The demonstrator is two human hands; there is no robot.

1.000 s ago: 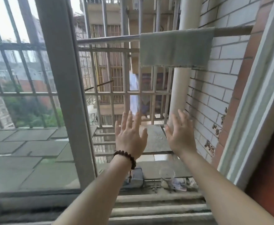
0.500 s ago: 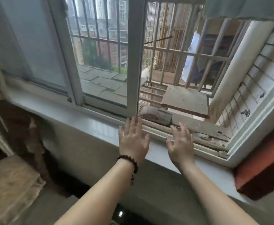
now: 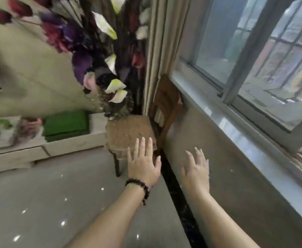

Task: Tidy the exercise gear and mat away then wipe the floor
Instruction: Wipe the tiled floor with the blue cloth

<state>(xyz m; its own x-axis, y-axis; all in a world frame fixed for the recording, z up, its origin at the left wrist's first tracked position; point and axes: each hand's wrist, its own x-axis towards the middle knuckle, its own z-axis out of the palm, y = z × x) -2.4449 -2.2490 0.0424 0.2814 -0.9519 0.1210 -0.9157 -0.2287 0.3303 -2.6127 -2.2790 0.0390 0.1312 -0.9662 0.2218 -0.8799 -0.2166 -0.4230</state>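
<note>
with both arms stretched forward, each grip is spread flat and holds nothing.
left hand [image 3: 143, 163], a dark bead bracelet [image 3: 139, 187] on its wrist, hovers before the brown wooden chair with woven seat [image 3: 128, 133]; right hand [image 3: 196, 170] hovers by the grey wall under the pale window sill [image 3: 236, 133]. glossy grey floor [image 3: 48, 203] lies below them; no exercise gear or mat shows; artificial flowers [image 3: 100, 51] blur above.

Just ahead of my left grip [image 3: 143, 163], whose wrist wears a dark brown bead bracelet [image 3: 141, 187], stands a brown wooden chair [image 3: 166, 104] with a speckled tan seat. Beyond it rise purple, dark red, pink and white flowers [image 3: 100, 51]; a bright green cushion [image 3: 66, 125] lies further left. Under both grips the floor [image 3: 48, 203] is glossy grey with white glints.
</note>
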